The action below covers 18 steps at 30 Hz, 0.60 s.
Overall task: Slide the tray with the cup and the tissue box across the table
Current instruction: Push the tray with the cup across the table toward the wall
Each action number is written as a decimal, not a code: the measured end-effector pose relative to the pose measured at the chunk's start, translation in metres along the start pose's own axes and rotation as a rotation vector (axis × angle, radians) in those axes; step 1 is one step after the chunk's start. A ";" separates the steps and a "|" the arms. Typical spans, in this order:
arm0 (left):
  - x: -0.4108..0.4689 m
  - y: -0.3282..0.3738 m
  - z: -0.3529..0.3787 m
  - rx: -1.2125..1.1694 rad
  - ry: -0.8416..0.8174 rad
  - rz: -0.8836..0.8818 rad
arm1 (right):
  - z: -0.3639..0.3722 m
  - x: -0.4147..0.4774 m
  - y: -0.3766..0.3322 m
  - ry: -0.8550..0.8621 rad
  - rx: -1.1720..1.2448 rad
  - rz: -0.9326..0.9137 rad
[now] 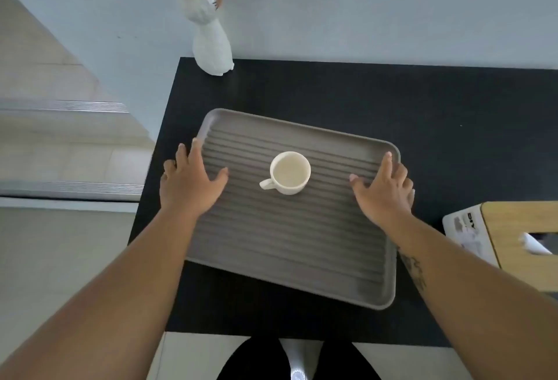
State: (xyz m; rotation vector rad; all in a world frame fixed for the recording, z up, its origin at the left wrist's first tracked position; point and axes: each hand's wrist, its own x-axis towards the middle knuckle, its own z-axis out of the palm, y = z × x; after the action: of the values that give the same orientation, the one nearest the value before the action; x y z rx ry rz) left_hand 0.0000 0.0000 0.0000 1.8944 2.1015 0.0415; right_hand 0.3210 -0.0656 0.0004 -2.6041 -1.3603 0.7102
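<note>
A grey ribbed tray (287,243) lies slightly askew on the black table (362,92). A white cup (290,172) with pale liquid stands upright near the tray's middle, its handle pointing left. My left hand (190,186) straddles the tray's left rim, thumb inside and fingers outside. My right hand (385,195) straddles the right rim the same way. The tissue box (513,228), white with a wooden lid, stands on the table to the right of the tray, apart from it and cut off by the frame edge.
A white vase (211,41) with flowers stands at the table's far left corner against the wall. The table's left edge runs close to the tray's left side. Bare black tabletop stretches behind and to the right of the tray.
</note>
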 end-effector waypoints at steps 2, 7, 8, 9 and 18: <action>-0.002 0.000 0.006 -0.042 -0.014 -0.071 | 0.006 -0.003 0.000 0.019 0.013 0.033; -0.009 -0.001 0.021 -0.065 0.017 -0.131 | 0.021 -0.007 0.004 0.107 0.038 0.135; -0.007 -0.001 0.020 -0.056 0.029 -0.142 | 0.022 -0.007 0.005 0.128 0.033 0.149; -0.006 -0.001 0.021 -0.047 0.036 -0.155 | 0.023 -0.007 0.006 0.145 0.034 0.172; 0.007 -0.009 0.013 -0.222 0.013 -0.200 | 0.018 -0.001 0.006 0.149 0.142 0.272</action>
State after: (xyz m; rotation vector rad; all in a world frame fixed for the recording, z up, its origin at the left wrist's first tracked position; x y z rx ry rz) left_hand -0.0056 0.0030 -0.0157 1.5564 2.1826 0.2323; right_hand 0.3170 -0.0715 -0.0171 -2.6914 -0.8916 0.6046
